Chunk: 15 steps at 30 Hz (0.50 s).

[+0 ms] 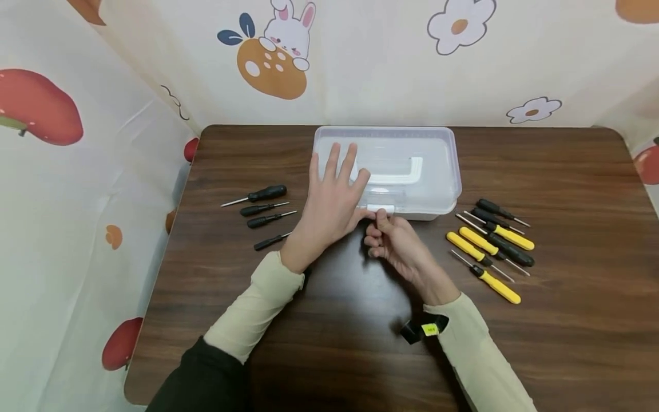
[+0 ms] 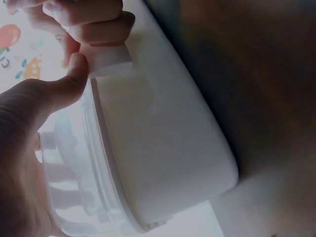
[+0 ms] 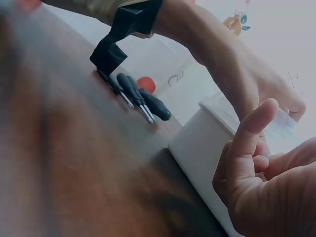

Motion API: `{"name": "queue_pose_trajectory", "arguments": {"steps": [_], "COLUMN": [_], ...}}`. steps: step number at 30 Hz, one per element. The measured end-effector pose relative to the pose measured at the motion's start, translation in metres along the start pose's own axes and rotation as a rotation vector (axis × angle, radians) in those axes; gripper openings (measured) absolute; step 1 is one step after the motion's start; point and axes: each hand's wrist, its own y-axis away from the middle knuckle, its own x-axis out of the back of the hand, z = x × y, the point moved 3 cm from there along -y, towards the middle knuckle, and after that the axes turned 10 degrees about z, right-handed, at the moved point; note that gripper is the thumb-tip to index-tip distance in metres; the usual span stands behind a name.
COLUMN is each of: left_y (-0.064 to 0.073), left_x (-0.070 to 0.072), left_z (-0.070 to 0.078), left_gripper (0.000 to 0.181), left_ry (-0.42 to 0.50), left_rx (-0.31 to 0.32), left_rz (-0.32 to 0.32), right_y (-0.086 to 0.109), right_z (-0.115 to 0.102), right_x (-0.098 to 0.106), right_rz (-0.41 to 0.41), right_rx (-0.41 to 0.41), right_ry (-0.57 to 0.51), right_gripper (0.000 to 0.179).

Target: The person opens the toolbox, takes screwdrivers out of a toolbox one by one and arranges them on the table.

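A clear plastic storage box (image 1: 437,191) with a white lid handle (image 1: 393,178) sits at the table's back edge, its lid on. My left hand (image 1: 332,203) lies over the left part of the lid with fingers spread and straight. Its thumb reaches the white front latch (image 1: 381,208). My right hand (image 1: 396,243) pinches that latch at the box's front, the other fingers curled in. Seen from the left wrist, the latch (image 2: 111,61) sticks out from the box wall (image 2: 163,128) beneath the right fingers. The box's contents cannot be made out.
Left of the box lie several black screwdrivers (image 1: 268,193), one partly behind the left wrist. To the right are several yellow and black screwdrivers (image 1: 499,286) in a loose group. A patterned cloth (image 1: 370,68) hangs behind the brown wooden table (image 1: 576,229).
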Motion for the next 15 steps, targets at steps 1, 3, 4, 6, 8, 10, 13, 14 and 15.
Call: {"name": "queue_pose_trajectory", "arguments": {"steps": [1,3,4,6,8,10,13,14,15], "left_y": [-0.005,-0.016,-0.021,-0.032,-0.043,-0.052,-0.063,-0.066,-0.069], "left_x": [-0.004,-0.012,-0.016,-0.024,-0.030,-0.036,-0.046,-0.049,-0.052], "left_z": [-0.002,-0.006,-0.008,-0.011,-0.015,-0.019,-0.026,-0.029,-0.032], "left_gripper": [0.075,0.076,0.077,0.078,0.080,0.082,0.086,0.088,0.089], "left_ry": [0.003,0.011,0.011,0.009,0.001,-0.004,-0.005,-0.004,-0.001], "left_rx": [-0.001,0.000,0.002,0.008,0.017,0.028,0.047,0.053,0.057], "left_rz": [-0.012,-0.041,-0.056,-0.084,-0.103,-0.117,-0.137,-0.142,-0.145], "right_y": [-0.004,-0.013,-0.018,-0.028,-0.038,-0.047,-0.060,-0.065,-0.069], "right_z": [-0.004,-0.012,-0.016,-0.024,-0.032,-0.039,-0.049,-0.051,-0.054], "right_x": [0.001,0.004,0.006,0.008,0.011,0.012,0.013,0.013,0.012], "right_rz": [0.007,0.019,0.025,0.036,0.048,0.057,0.063,0.064,0.064], "right_rx": [-0.005,-0.017,-0.022,-0.031,-0.035,-0.038,-0.038,-0.036,-0.031], "right_ry": [-0.004,-0.009,-0.011,-0.017,-0.027,-0.037,-0.057,-0.061,-0.063], "right_gripper": [0.039,0.036,0.035,0.033,0.032,0.032,0.031,0.030,0.030]}}
